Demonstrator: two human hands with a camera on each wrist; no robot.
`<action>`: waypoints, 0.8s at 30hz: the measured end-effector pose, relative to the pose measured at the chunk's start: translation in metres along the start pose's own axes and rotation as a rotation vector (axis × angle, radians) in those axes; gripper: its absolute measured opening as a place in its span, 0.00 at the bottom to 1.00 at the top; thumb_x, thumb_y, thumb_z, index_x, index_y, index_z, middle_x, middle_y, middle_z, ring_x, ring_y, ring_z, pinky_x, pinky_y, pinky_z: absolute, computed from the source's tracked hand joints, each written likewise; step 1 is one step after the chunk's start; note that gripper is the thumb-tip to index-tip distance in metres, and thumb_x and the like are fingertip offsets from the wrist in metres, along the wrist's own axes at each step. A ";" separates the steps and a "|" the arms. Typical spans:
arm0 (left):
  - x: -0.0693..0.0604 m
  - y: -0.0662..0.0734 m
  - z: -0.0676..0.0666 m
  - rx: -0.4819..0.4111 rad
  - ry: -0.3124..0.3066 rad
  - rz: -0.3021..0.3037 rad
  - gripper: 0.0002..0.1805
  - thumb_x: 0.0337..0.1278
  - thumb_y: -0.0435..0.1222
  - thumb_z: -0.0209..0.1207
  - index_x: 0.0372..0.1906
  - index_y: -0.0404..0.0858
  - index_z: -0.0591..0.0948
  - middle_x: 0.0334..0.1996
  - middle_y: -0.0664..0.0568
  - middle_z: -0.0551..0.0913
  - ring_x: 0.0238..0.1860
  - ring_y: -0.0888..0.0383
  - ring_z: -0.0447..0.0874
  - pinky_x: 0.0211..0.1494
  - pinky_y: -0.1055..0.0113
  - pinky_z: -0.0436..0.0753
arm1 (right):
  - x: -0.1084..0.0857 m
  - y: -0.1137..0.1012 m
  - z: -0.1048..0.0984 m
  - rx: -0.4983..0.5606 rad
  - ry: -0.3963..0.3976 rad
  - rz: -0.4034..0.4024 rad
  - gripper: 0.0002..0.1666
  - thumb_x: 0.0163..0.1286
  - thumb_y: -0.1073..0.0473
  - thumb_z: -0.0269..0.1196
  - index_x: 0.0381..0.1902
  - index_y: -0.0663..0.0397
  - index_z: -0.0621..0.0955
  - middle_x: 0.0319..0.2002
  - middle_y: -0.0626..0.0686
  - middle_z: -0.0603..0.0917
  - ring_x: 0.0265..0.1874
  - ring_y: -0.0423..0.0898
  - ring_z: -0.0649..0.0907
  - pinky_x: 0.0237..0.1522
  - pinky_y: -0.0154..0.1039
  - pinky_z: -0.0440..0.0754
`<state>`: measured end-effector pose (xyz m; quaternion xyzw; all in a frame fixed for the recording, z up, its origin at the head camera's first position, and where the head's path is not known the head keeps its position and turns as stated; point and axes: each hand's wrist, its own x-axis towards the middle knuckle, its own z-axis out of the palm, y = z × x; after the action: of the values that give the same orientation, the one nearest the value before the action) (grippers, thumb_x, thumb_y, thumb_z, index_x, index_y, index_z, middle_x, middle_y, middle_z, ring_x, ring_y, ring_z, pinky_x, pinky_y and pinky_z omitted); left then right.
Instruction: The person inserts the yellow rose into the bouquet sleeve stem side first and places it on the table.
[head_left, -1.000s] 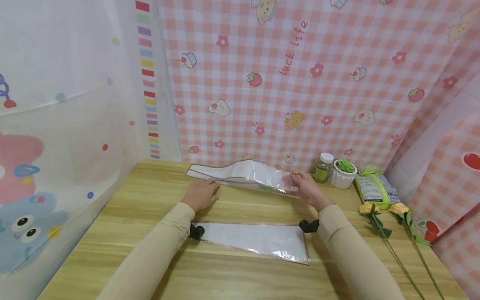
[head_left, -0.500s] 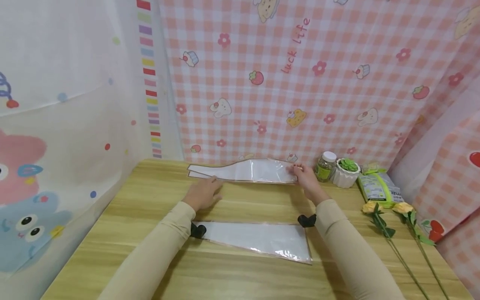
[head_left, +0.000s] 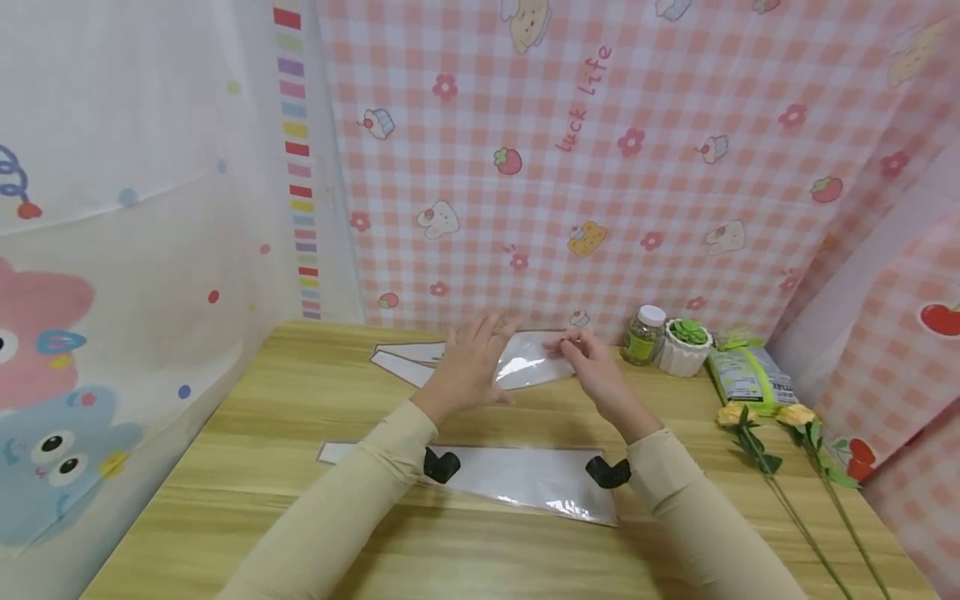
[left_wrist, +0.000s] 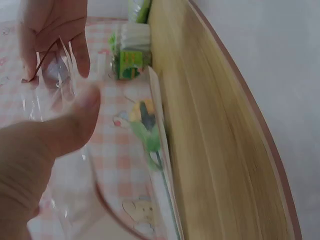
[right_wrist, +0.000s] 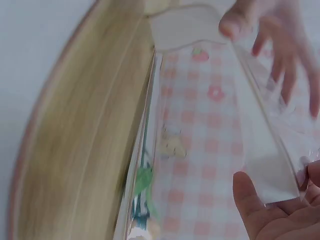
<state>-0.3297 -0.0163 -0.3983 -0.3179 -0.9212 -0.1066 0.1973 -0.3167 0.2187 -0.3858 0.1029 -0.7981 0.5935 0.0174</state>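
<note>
A clear-and-white tapered sleeve [head_left: 525, 358] with a brown edge is near the back of the table. My right hand [head_left: 603, 379] pinches its wide right end, and in the right wrist view the fingers hold the lifted film [right_wrist: 267, 165]. My left hand [head_left: 465, 367], fingers spread, hovers over or against the sleeve's middle; contact is unclear. In the left wrist view the sleeve gapes, with a yellow flower [left_wrist: 142, 110] with green leaves beside the lower layer. A second white sleeve [head_left: 525, 479] lies flat beneath the wrists.
Along the back right stand a white-lidded jar [head_left: 642, 337] and a succulent in a white pot [head_left: 684, 354]. A green and grey packet [head_left: 753, 379] lies beside them. Two yellow roses [head_left: 795, 415] with long stems lie at the right. A checked cloth [head_left: 495, 200] hangs behind.
My left hand has moved up and right, from the sleeve's lower left edge to its middle, fingers now spread. My right hand has shifted slightly left, still pinching, and the sleeve's layers are parted.
</note>
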 end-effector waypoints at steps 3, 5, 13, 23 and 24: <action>0.000 0.006 0.002 -0.023 -0.077 0.000 0.76 0.30 0.61 0.80 0.82 0.52 0.42 0.76 0.44 0.62 0.76 0.46 0.59 0.68 0.30 0.62 | -0.008 -0.002 0.008 0.017 -0.034 -0.021 0.14 0.82 0.61 0.49 0.53 0.69 0.75 0.58 0.65 0.82 0.58 0.57 0.80 0.61 0.47 0.74; -0.001 0.008 0.003 -0.043 -0.122 -0.006 0.74 0.35 0.58 0.80 0.83 0.51 0.41 0.75 0.44 0.65 0.74 0.47 0.63 0.67 0.30 0.64 | -0.011 -0.001 0.012 0.020 -0.032 -0.037 0.14 0.82 0.62 0.50 0.52 0.69 0.75 0.57 0.65 0.82 0.56 0.57 0.82 0.61 0.47 0.75; -0.004 0.008 0.005 -0.126 -0.171 0.015 0.68 0.43 0.49 0.78 0.83 0.49 0.43 0.75 0.45 0.64 0.74 0.49 0.63 0.67 0.33 0.68 | -0.024 0.004 0.015 0.115 0.138 -0.050 0.16 0.80 0.65 0.52 0.61 0.66 0.67 0.50 0.62 0.82 0.45 0.40 0.81 0.43 0.29 0.77; -0.010 0.009 0.003 -0.123 -0.181 0.086 0.57 0.50 0.47 0.74 0.81 0.50 0.52 0.73 0.48 0.67 0.73 0.51 0.65 0.68 0.36 0.67 | -0.030 0.016 -0.005 -0.104 -0.081 -0.026 0.23 0.73 0.65 0.62 0.64 0.63 0.78 0.62 0.65 0.75 0.49 0.51 0.79 0.47 0.39 0.82; -0.011 0.010 0.003 -0.126 -0.183 0.094 0.57 0.50 0.47 0.74 0.81 0.50 0.52 0.73 0.48 0.68 0.73 0.51 0.65 0.68 0.36 0.67 | -0.031 0.017 -0.008 -0.097 -0.124 -0.011 0.26 0.73 0.64 0.63 0.67 0.63 0.75 0.61 0.65 0.77 0.47 0.50 0.80 0.47 0.39 0.83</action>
<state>-0.3165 -0.0133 -0.4049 -0.3810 -0.9109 -0.1252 0.0969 -0.2906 0.2351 -0.4040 0.1427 -0.8250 0.5464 -0.0237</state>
